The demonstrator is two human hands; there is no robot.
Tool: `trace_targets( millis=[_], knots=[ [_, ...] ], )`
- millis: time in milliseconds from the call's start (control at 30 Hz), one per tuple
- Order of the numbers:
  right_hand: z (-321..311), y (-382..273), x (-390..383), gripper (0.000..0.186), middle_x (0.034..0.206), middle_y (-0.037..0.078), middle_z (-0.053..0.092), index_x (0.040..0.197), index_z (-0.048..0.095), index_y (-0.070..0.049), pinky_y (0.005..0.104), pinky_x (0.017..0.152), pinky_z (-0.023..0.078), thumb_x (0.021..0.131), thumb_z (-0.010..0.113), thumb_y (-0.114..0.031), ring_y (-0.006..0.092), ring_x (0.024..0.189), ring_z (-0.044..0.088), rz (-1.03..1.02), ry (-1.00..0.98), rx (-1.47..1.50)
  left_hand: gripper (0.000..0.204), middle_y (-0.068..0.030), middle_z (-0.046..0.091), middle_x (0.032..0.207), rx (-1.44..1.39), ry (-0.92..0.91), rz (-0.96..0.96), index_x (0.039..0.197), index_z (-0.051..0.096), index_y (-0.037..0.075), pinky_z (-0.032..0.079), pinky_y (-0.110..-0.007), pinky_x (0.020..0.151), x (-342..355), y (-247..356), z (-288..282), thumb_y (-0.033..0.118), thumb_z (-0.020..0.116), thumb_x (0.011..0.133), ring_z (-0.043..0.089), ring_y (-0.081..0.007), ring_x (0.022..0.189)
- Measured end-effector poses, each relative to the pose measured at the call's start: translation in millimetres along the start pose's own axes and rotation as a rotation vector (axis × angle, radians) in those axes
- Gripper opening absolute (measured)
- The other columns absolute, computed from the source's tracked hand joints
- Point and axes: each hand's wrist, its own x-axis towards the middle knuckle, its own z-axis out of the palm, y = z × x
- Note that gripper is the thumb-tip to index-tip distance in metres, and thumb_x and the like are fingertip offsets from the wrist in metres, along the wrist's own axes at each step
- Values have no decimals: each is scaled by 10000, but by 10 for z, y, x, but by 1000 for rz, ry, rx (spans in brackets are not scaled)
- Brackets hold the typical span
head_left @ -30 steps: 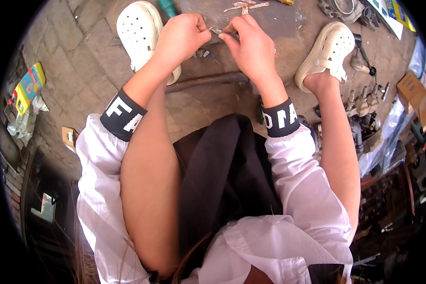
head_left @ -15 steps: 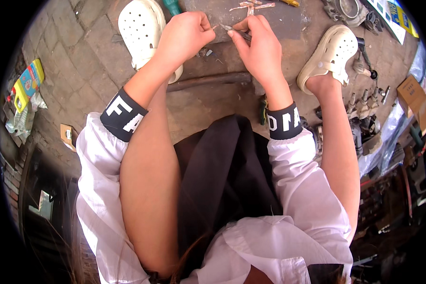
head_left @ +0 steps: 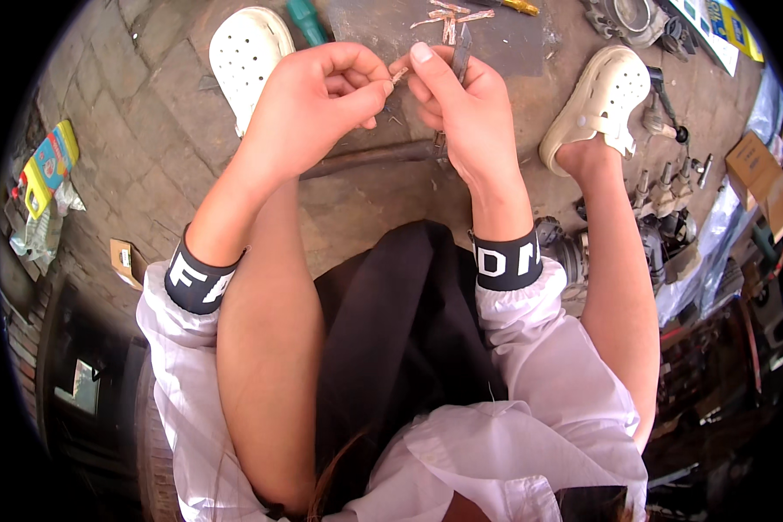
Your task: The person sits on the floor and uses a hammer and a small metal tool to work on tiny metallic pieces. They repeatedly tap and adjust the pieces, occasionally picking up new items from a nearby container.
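At the far left of the frame a yellow and blue packet lies on the brick paved floor. Upper left of centre, a white perforated clog sits on that floor. Just right of it the left hand is curled, its thumb and forefinger pinched on a small copper-coloured sliver. The right hand touches the same sliver, fingers bent, also gripping a thin grey metal tool. Upper right, a second cream clog rests beside scattered metal parts.
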Motion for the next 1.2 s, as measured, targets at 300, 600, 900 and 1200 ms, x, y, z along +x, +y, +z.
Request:
trace_targets(
  millis=[300,600,900,1200],
  knots=[
    [201,-131,-146,276,651,-54,535,786,620,-32,199,446,274,973,621,-235,6,507,372,29,-2,84,91,18,636,744,-56,60,28,886,670,-10,466,-196,592,-175,118,9,79,673,867,590,-41,656],
    [501,-557,-436,279,642,-50,471,817,609,-14,201,442,259,988,603,-235,13,505,331,66,-71,259,50,8,656,789,-245,-8,80,904,655,-6,483,-188,618,-494,518,-151,39,659,883,607,-47,679],
    [459,-581,-663,194,689,-81,387,1057,589,-59,205,484,233,1011,553,-245,13,564,301,-66,247,354,118,-35,652,754,-69,459,332,915,662,-32,505,-224,596,-23,952,-765,84,645,895,624,-90,631],
    [501,-714,-590,143,646,-87,365,1007,586,-56,209,473,219,995,562,-196,14,531,280,-126,241,512,249,-82,719,752,619,817,455,906,721,-6,537,-263,620,1277,2004,-1617,236,710,845,688,-126,634]
  ],
)
